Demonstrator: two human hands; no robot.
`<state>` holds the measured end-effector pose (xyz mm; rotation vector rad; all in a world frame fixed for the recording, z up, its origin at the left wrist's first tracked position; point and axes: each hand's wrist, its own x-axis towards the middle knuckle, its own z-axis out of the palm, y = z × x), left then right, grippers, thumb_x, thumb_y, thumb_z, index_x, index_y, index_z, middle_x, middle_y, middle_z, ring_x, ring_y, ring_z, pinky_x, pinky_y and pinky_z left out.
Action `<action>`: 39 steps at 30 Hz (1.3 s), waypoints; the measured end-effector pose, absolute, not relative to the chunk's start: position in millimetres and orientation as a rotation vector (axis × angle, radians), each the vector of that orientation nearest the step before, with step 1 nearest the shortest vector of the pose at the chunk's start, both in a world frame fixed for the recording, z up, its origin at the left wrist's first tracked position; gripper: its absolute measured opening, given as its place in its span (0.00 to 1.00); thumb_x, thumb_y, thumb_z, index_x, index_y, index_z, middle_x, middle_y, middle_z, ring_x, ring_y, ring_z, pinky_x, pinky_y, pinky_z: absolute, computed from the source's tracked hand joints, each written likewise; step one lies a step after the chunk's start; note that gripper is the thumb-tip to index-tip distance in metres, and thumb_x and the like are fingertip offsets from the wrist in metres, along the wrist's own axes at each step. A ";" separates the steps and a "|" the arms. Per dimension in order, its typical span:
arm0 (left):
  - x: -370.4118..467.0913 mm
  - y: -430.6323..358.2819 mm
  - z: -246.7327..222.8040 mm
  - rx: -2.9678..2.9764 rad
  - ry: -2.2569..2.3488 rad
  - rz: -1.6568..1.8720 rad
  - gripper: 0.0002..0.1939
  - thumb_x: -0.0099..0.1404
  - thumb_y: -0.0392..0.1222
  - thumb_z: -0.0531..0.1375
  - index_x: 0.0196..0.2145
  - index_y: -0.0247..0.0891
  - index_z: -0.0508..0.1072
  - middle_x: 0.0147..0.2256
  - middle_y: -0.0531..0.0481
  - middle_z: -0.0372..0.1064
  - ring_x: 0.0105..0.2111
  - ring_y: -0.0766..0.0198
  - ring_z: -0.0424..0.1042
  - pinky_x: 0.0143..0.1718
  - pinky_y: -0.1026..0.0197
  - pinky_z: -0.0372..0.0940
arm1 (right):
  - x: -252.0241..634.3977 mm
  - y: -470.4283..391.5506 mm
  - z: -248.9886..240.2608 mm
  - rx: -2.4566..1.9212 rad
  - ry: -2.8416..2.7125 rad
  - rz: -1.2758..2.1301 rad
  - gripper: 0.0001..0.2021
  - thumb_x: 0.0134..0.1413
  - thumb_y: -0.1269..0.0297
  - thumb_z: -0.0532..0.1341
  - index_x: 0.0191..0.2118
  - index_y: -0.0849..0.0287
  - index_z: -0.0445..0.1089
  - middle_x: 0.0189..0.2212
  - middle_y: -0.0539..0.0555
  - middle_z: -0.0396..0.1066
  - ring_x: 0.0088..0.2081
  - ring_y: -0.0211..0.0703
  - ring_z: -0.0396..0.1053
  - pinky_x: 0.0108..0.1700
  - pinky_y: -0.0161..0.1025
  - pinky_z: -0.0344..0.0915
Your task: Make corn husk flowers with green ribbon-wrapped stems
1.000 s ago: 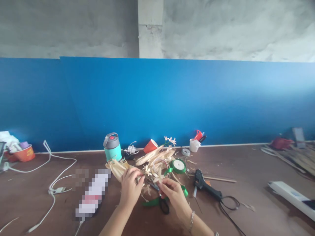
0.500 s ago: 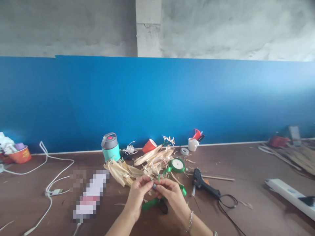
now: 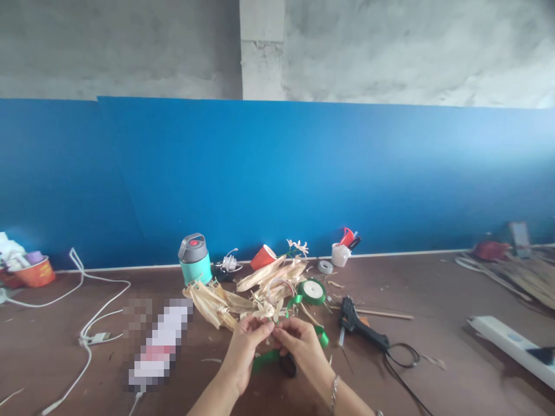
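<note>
My left hand (image 3: pixel 248 341) and my right hand (image 3: pixel 300 342) meet at their fingertips over the front middle of the table. Both are closed in a pinch. Cream-coloured husk flowers (image 3: pixel 264 311) stick up just above the fingertips, and their lower ends are hidden by my fingers. Under the hands lies a stretch of green ribbon (image 3: pixel 265 360), and beside it a dark looped thing (image 3: pixel 287 365), partly covered by my right hand. Just beyond are dried corn husks (image 3: pixel 247 300) and a green ribbon spool (image 3: pixel 313 291).
A black glue gun (image 3: pixel 362 326) with its cord lies right of my hands, near a thin stick (image 3: pixel 388 314). Behind stand a turquoise flask (image 3: pixel 195 267), a tipped red cup (image 3: pixel 262 257) and a white cup (image 3: pixel 340 255). White cables (image 3: pixel 93 315) run along the left.
Earlier, green stem-like pieces pointed up from my fingertips; now cream flower petals show there, so the held piece has been turned. The hands have stayed in nearly the same place.
</note>
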<state>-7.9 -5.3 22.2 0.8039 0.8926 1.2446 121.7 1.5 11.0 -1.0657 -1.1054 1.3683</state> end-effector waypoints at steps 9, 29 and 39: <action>-4.0 -9.4 30.0 0.925 0.858 1.141 0.13 0.45 0.46 0.69 0.27 0.35 0.79 0.23 0.51 0.70 0.25 0.62 0.69 0.32 0.59 0.67 | 126.0 3.2 12.1 -1.041 -1.185 1.377 0.21 0.29 0.46 0.70 0.18 0.62 0.70 0.13 0.48 0.64 0.16 0.33 0.59 0.20 0.32 0.59; -51.5 23.7 13.4 0.835 1.292 1.550 0.17 0.47 0.53 0.67 0.27 0.34 0.79 0.26 0.47 0.75 0.30 0.57 0.72 0.22 0.66 0.59 | 113.3 32.8 37.8 -1.395 -1.804 0.716 0.09 0.42 0.71 0.60 0.15 0.58 0.70 0.18 0.52 0.70 0.28 0.45 0.67 0.32 0.37 0.58; -47.5 25.6 13.4 0.739 1.235 1.579 0.19 0.44 0.51 0.68 0.28 0.33 0.78 0.25 0.47 0.75 0.30 0.55 0.75 0.27 0.62 0.67 | 85.6 69.2 16.5 -1.453 -1.738 0.535 0.06 0.37 0.77 0.60 0.18 0.60 0.70 0.29 0.59 0.70 0.43 0.54 0.65 0.49 0.43 0.55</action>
